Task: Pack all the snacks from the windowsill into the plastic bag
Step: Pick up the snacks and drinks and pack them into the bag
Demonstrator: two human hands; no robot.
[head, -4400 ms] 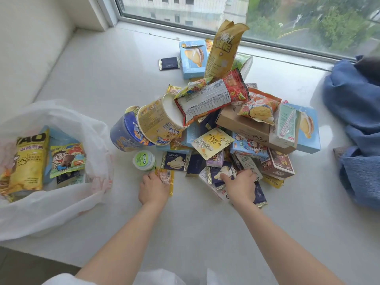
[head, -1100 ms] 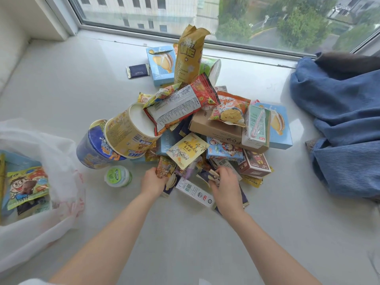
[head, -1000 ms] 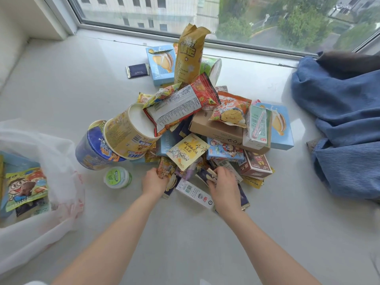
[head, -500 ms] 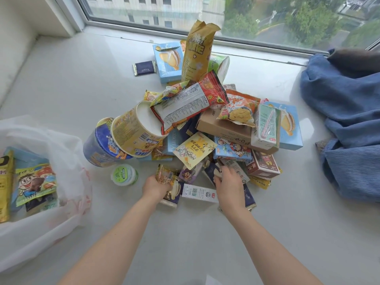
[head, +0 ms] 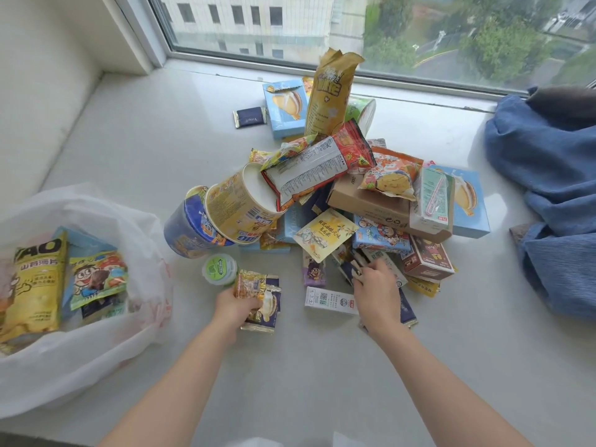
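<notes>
left hand (head: 237, 309) is gripping small packets (head: 259, 298) for the bag (head: 96, 343), while right hand (head: 375, 293) is pinching wrappers (head: 354, 269) at the pile's edge.

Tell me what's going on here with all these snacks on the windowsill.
A person is packing a pile of snacks into a white plastic bag lying open to the left, with a few packets already inside. The left hand grips a small bunch of wrapped snacks at the near edge of the pile. The right hand is pinching small packets at the front of the pile. Most of the heap is not yet packed.
</notes>
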